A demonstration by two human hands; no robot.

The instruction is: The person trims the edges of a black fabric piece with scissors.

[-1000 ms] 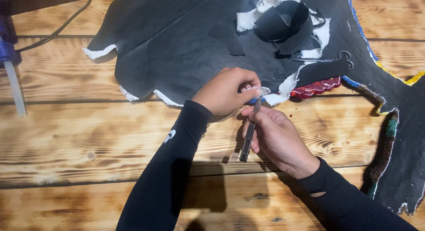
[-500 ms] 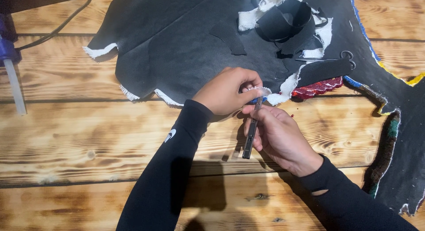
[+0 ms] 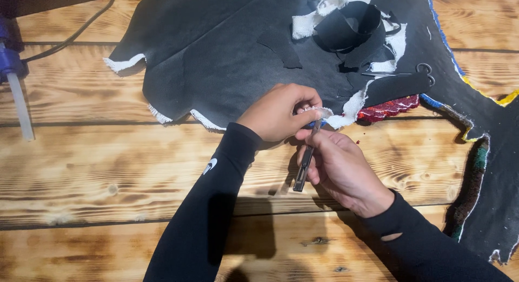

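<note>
Trimming backing edge at frame centre | left hand (image 3: 278, 112) pinches the white fabric strip (image 3: 338, 117) | right hand (image 3: 340, 168) closed around utility knife (image 3: 304, 163) | next cut wants taut cloth, I judge.

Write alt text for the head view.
Two hands meet at the frayed white edge of a black fabric piece: the left hand pinches it, the right hand holds a slim dark knife. Scissors lie on the fabric, on a wooden table.

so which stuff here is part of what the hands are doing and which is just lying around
In use:
left hand
right hand
slim dark utility knife
frayed white fabric strip
large black backing cloth

Lying about:
curled black offcuts
metal scissors
blue glue gun
</note>
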